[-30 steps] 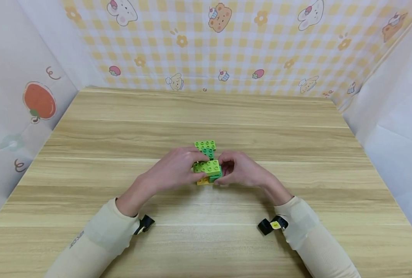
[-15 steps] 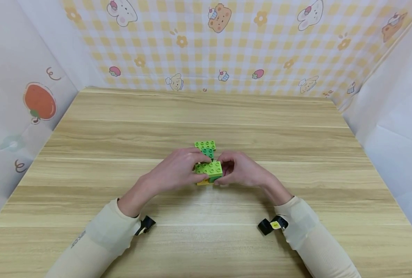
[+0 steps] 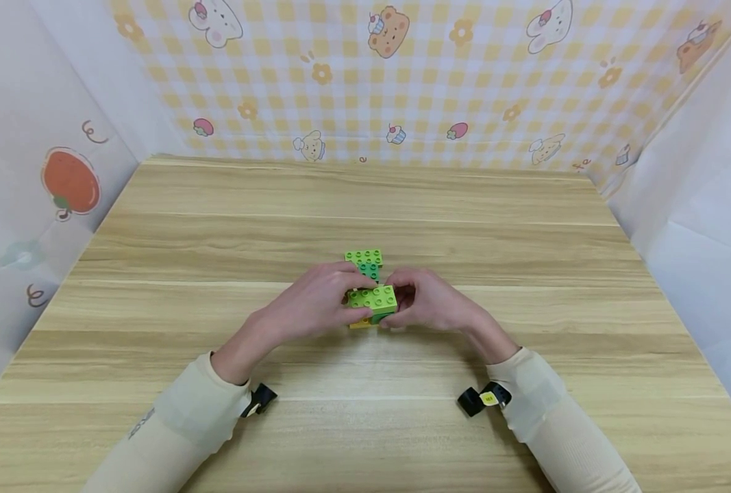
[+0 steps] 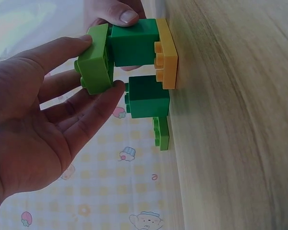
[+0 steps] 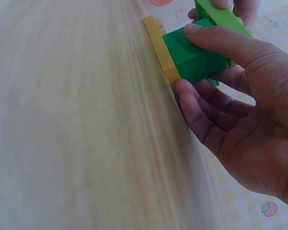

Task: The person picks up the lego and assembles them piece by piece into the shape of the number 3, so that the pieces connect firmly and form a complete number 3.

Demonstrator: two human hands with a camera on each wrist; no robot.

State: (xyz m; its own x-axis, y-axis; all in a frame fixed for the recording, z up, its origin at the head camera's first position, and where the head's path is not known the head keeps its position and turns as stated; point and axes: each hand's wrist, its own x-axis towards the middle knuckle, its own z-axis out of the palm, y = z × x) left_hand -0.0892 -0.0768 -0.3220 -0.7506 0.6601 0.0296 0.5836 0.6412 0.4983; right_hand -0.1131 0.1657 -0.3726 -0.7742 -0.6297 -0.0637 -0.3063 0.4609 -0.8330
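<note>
My left hand (image 3: pixel 312 301) pinches a light green toy building brick (image 3: pixel 374 298) between thumb and fingers. That brick sits over one end of a dark green block (image 4: pixel 134 43), slightly tilted with a narrow gap showing in the left wrist view. My right hand (image 3: pixel 436 301) grips this dark green block from the right, thumb on its side and fingertips at the yellow plate (image 5: pixel 162 50). The yellow plate lies under the block, on the table, its free studs showing to the left. Several fingers of both hands are partly hidden by the bricks in the head view.
Just beyond the hands stand a second dark green block (image 4: pixel 149 97) and a light green studded plate (image 3: pixel 364 257). The wooden table (image 3: pixel 365 198) meets a checked cloth backdrop (image 3: pixel 365 89) behind, with white side walls.
My left hand has shifted the light green brick slightly to the right, over the dark green block, covering more of it. The right hand stays in place.
</note>
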